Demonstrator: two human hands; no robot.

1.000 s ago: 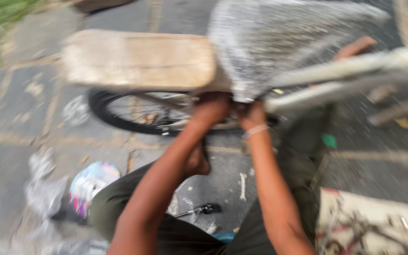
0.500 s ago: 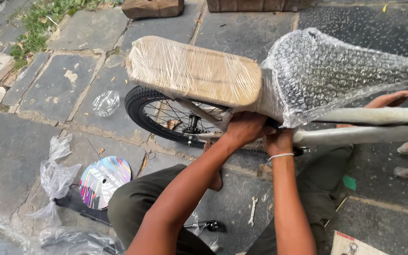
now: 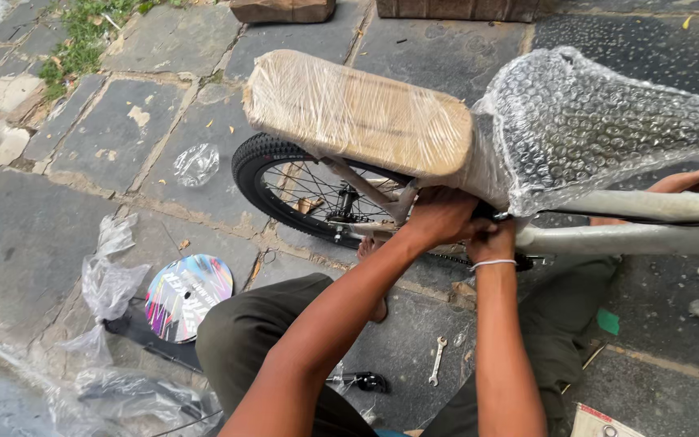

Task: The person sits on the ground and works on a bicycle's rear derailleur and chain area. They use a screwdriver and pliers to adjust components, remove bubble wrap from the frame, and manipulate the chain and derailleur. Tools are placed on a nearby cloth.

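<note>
Both hands meet under the wrapped saddle, on the bicycle frame (image 3: pixel 633 239). The left hand (image 3: pixel 440 217) is curled closed around the frame joint just below the cardboard-wrapped seat (image 3: pixel 357 113); the fingers wrap out of sight, so exactly what they pinch cannot be told. The right hand (image 3: pixel 491 240) is also closed on the frame beside it, touching the left, with a thin pale band on its wrist.

The frame is a pale, matte tube running right from the hands. Above it sits the seat — a long, flat, rounded block of tan cardboard under glossy clear film. To the right of that, a bulging hood of bubble wrap (image 3: pixel 600 121), dimpled and translucent, covers the next part of the frame.

Left of the frame and below the seat stands the rear wheel (image 3: pixel 285 190): black knobbly tyre, thin steel spokes.

Below the frame, on the grey stone paving, lie a small metal spanner (image 3: pixel 438 360) and a black pedal (image 3: pixel 363 380). Further left of the frame lie a glossy multicoloured disc (image 3: pixel 188 295) and crumpled clear plastic (image 3: pixel 111 279).
</note>
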